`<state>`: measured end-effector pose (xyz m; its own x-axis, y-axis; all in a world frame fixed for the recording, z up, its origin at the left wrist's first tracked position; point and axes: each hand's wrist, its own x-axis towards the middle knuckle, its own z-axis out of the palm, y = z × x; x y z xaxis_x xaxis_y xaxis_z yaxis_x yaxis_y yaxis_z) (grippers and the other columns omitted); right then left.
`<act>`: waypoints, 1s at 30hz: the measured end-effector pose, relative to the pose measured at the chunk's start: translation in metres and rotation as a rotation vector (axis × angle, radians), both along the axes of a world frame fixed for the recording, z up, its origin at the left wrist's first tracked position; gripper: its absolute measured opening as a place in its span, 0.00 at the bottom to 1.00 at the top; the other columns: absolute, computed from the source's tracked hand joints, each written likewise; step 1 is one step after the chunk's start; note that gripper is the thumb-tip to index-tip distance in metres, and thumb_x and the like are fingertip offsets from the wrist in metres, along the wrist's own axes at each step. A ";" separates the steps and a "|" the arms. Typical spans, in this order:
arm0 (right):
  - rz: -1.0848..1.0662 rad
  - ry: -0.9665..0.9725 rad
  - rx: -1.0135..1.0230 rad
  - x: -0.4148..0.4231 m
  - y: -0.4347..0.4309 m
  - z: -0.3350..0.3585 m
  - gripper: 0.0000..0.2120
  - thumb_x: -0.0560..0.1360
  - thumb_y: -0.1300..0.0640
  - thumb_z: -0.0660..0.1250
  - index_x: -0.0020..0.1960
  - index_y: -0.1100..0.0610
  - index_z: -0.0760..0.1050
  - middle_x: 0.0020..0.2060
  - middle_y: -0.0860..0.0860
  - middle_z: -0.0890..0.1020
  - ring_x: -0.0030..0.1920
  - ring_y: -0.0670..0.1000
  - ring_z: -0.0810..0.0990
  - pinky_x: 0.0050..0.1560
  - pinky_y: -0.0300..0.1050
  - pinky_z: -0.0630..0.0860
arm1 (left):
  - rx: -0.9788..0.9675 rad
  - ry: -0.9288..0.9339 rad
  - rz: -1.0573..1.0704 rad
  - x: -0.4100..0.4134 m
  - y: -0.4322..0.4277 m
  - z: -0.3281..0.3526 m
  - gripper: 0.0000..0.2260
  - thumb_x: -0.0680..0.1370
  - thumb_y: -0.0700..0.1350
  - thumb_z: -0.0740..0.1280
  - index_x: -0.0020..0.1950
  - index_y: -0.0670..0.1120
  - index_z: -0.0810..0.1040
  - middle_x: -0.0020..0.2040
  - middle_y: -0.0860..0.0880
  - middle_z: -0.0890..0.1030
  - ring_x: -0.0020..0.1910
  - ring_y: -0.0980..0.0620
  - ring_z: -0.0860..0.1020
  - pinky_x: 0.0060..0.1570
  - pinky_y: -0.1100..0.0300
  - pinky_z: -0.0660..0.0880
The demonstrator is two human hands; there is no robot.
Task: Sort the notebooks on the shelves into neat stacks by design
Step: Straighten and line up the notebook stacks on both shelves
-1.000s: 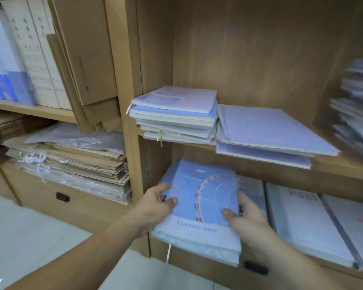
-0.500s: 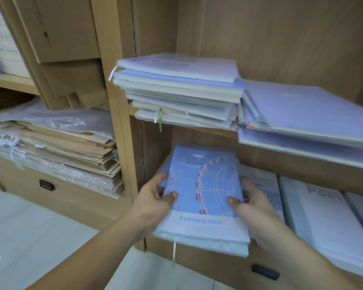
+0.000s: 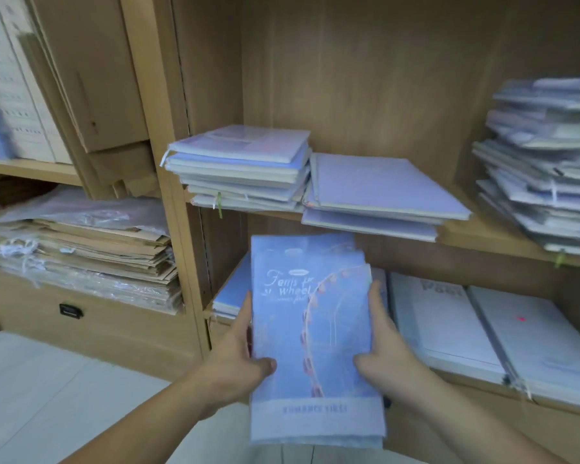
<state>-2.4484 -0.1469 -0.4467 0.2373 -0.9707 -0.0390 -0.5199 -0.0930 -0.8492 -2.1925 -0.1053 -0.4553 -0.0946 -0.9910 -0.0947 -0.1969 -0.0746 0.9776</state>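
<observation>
A small pile of blue Ferris-wheel notebooks (image 3: 302, 333) is held in front of the lower shelf, clear of it. My left hand (image 3: 238, 360) grips its left edge, thumb on the cover. My right hand (image 3: 379, 349) grips the right edge the same way. More blue notebooks (image 3: 230, 296) lie on the lower shelf behind the pile. On the upper shelf sit a stack of pale notebooks (image 3: 241, 169) and, to its right, flat lilac notebooks (image 3: 382, 192).
White-covered notebooks (image 3: 449, 326) lie on the lower shelf at right. A tall uneven stack (image 3: 543, 169) fills the upper shelf's right end. The left bay holds brown paper bags (image 3: 81, 256) and cardboard. A wooden upright (image 3: 168, 182) divides the bays.
Both hands have pulled the Ferris-wheel pile out of the lower shelf toward me and lifted it. The camera has tilted up and back, showing more of the upper shelf.
</observation>
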 end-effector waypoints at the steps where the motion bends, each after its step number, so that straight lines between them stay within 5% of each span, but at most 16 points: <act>1: 0.010 0.028 -0.010 -0.002 0.013 0.005 0.58 0.67 0.65 0.64 0.77 0.35 0.27 0.72 0.35 0.53 0.69 0.45 0.69 0.52 0.23 0.71 | -0.001 0.011 -0.010 0.000 0.010 0.003 0.46 0.78 0.33 0.69 0.77 0.74 0.51 0.67 0.61 0.79 0.65 0.57 0.79 0.65 0.47 0.77; 5: 0.023 0.066 -0.062 -0.008 0.058 0.034 0.58 0.70 0.64 0.66 0.74 0.37 0.22 0.75 0.37 0.49 0.76 0.41 0.57 0.61 0.27 0.64 | -0.067 0.016 -0.016 0.001 0.043 0.028 0.42 0.80 0.33 0.67 0.80 0.69 0.53 0.69 0.61 0.78 0.67 0.55 0.78 0.67 0.44 0.75; 8: 0.002 0.014 -0.063 -0.016 0.089 0.067 0.56 0.72 0.67 0.66 0.78 0.37 0.28 0.73 0.38 0.67 0.59 0.43 0.79 0.48 0.32 0.77 | -0.158 -0.005 -0.059 -0.004 0.069 0.059 0.38 0.80 0.32 0.66 0.77 0.69 0.59 0.65 0.56 0.82 0.63 0.52 0.81 0.64 0.44 0.77; 10: -0.005 -0.020 -0.046 -0.019 0.114 0.088 0.55 0.72 0.69 0.65 0.79 0.34 0.34 0.58 0.33 0.81 0.45 0.41 0.82 0.50 0.42 0.81 | -0.188 -0.023 -0.096 -0.005 0.089 0.076 0.35 0.81 0.33 0.65 0.74 0.70 0.63 0.63 0.53 0.83 0.61 0.49 0.82 0.63 0.45 0.78; 13: 0.012 -0.044 -0.092 -0.021 0.151 0.113 0.51 0.73 0.73 0.64 0.72 0.27 0.43 0.39 0.26 0.82 0.37 0.33 0.82 0.35 0.31 0.76 | -0.240 -0.026 -0.140 -0.006 0.114 0.095 0.33 0.82 0.33 0.64 0.72 0.70 0.67 0.63 0.50 0.84 0.61 0.48 0.83 0.63 0.44 0.78; 17: -0.017 -0.121 -0.267 -0.029 0.166 0.158 0.48 0.72 0.77 0.62 0.63 0.24 0.54 0.43 0.24 0.80 0.45 0.28 0.80 0.40 0.28 0.74 | -0.383 -0.039 -0.124 -0.015 0.121 0.137 0.34 0.81 0.33 0.64 0.75 0.68 0.65 0.66 0.54 0.81 0.65 0.50 0.80 0.64 0.44 0.77; 20: -0.069 -0.167 -0.377 -0.035 0.141 0.206 0.49 0.74 0.76 0.63 0.67 0.26 0.49 0.42 0.17 0.76 0.45 0.26 0.78 0.40 0.25 0.73 | -0.513 -0.081 -0.110 -0.023 0.091 0.190 0.34 0.81 0.35 0.66 0.77 0.68 0.62 0.66 0.55 0.81 0.64 0.51 0.81 0.63 0.43 0.78; 23: -0.106 -0.145 -0.496 -0.042 0.096 0.247 0.51 0.76 0.73 0.64 0.80 0.38 0.38 0.62 0.33 0.73 0.53 0.37 0.78 0.43 0.25 0.72 | -0.647 -0.165 -0.070 -0.036 0.044 0.244 0.39 0.77 0.43 0.69 0.78 0.70 0.54 0.67 0.57 0.79 0.65 0.53 0.79 0.63 0.44 0.78; 25: -0.138 -0.115 -0.552 -0.044 0.066 0.271 0.53 0.77 0.70 0.65 0.79 0.37 0.32 0.72 0.43 0.64 0.62 0.49 0.75 0.50 0.34 0.74 | -0.689 -0.191 -0.029 -0.045 0.011 0.275 0.44 0.75 0.46 0.70 0.79 0.71 0.46 0.69 0.62 0.76 0.67 0.57 0.76 0.67 0.46 0.76; 28: -0.146 -0.103 -0.636 -0.046 0.035 0.295 0.55 0.79 0.69 0.65 0.76 0.33 0.26 0.77 0.40 0.51 0.69 0.55 0.69 0.59 0.41 0.72 | -0.732 -0.181 -0.024 -0.055 -0.033 0.300 0.46 0.76 0.45 0.70 0.78 0.72 0.40 0.70 0.74 0.68 0.72 0.61 0.70 0.72 0.47 0.71; 30: -0.177 -0.066 -0.684 -0.047 0.019 0.301 0.56 0.79 0.70 0.64 0.73 0.30 0.24 0.78 0.39 0.48 0.65 0.63 0.73 0.53 0.49 0.78 | -0.772 -0.203 -0.018 -0.060 -0.056 0.306 0.46 0.79 0.43 0.69 0.79 0.69 0.39 0.65 0.83 0.63 0.73 0.65 0.65 0.74 0.54 0.66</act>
<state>-2.4951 -0.1276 -0.1452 0.0548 -0.7962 0.6025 -0.5260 -0.5360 -0.6603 -2.2525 -0.1610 -0.1492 -0.1656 -0.7819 0.6010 -0.3717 0.6139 0.6964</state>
